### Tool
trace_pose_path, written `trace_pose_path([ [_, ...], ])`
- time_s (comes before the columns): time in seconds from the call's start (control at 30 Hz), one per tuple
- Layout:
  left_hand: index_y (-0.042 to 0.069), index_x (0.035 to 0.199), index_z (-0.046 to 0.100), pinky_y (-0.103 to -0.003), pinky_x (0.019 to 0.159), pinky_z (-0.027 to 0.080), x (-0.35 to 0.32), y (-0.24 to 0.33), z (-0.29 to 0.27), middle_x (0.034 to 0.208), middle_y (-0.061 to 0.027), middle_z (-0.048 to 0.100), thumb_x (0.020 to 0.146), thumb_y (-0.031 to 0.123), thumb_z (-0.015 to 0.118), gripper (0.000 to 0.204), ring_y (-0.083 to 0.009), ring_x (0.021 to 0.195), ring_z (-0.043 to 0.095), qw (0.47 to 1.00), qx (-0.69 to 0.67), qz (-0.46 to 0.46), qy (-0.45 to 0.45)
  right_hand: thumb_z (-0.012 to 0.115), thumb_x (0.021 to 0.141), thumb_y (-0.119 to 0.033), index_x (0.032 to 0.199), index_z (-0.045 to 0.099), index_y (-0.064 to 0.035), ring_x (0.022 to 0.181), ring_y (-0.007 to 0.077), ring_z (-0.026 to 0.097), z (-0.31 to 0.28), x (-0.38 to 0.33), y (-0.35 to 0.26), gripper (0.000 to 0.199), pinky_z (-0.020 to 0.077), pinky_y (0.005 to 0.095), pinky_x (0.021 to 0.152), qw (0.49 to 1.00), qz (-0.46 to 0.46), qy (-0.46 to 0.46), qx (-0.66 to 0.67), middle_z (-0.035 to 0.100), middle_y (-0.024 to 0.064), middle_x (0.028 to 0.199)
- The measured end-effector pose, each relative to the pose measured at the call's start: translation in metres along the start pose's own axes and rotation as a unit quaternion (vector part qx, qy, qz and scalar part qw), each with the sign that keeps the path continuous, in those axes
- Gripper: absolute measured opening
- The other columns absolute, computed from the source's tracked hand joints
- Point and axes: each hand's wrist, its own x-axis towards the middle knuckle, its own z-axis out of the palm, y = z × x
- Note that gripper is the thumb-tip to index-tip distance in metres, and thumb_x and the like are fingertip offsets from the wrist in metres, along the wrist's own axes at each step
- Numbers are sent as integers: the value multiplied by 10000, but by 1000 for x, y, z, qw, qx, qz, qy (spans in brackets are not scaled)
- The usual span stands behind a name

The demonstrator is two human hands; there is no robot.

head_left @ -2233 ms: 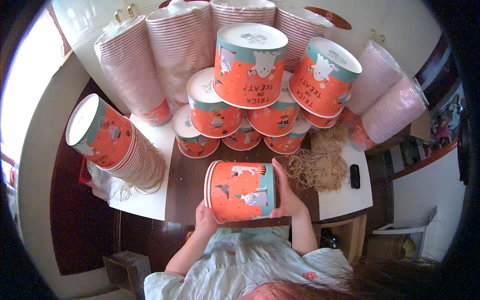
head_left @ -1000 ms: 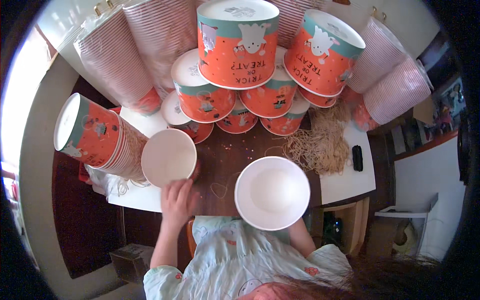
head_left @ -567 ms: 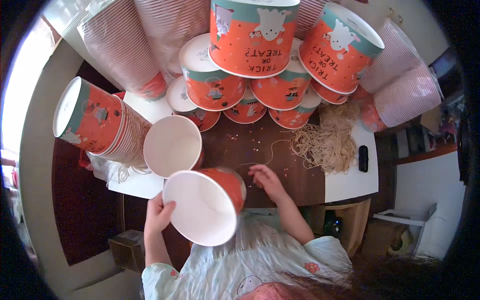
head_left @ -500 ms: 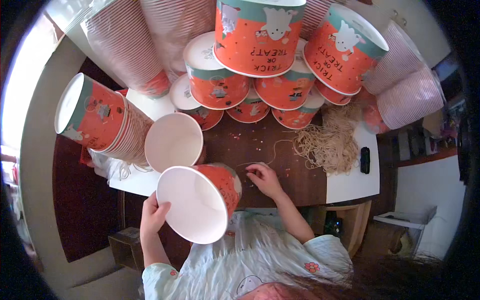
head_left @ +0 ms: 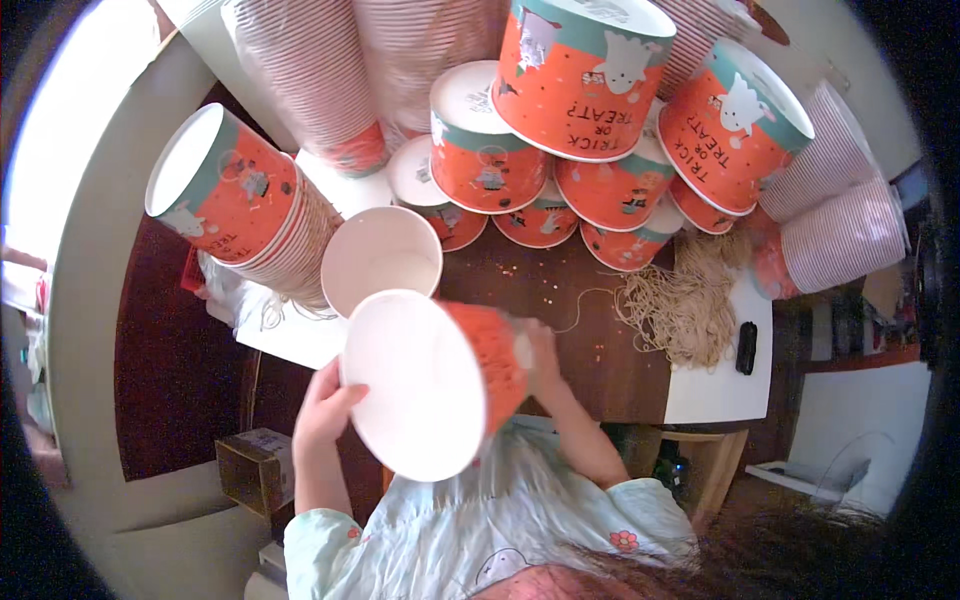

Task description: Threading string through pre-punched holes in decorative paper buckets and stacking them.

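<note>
The big orange paper bucket with a white inside (head_left: 430,385) is tipped on its side above the dark wooden table's (head_left: 560,300) near edge, mouth facing the camera. The left hand (head_left: 325,405) curls its fingers over the rim; the right hand (head_left: 540,350) presses on the base end, grip partly hidden. Just behind sits an upright white-lined bucket (head_left: 382,260), then stacked orange buckets (head_left: 560,130) and tan raffia (head_left: 685,300).

A dark wooden desk (head_left: 600,350) fills the middle of the frame, with white tops beside it. Bright daylight washes the upper left; a small cardboard box (head_left: 255,468) sits on the floor at lower left.
</note>
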Motion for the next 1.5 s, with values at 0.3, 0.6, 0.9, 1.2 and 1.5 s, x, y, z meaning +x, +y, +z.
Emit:
trace_pose_path([
  [0.3,-33,1031,481,-243,594,443,56,-1,92,775,-100,579,762,69,527,292,-106,660,544,954,275,117,-34,553,806,-21,868,545,-25,671,80,522,-147,-32,54,63,432,220,623,858,227,260,380,555,17,756],
  [0.6,-11,1183,432,-288,668,471,70,-7,123,914,-176,586,765,27,500,425,-224,761,606,888,337,311,19,530,740,64,869,629,12,760,176,597,-165,-53,1,171,467,264,683,938,61,62,335,629,113,843],
  [0.9,-16,1158,447,-269,688,471,62,2,128,942,-140,586,771,18,503,393,-164,796,591,903,296,308,42,708,602,-66,750,656,-116,739,168,524,-146,-53,-13,165,399,303,612,981,-43,184,47,608,20,905],
  [1.2,-16,1149,443,-317,647,500,66,4,135,1029,-202,551,746,11,530,413,-289,802,610,841,369,392,54,653,592,-131,679,619,-138,810,118,486,-128,-41,-10,94,320,297,692,971,-179,104,-121,601,-64,900],
  [1.5,-19,1107,459,-332,572,486,74,10,138,973,-189,566,745,54,539,377,-266,648,600,875,373,307,2,648,606,-110,637,555,-121,782,114,514,-115,-40,-5,98,336,290,694,970,-219,81,-65,578,-53,837],
])
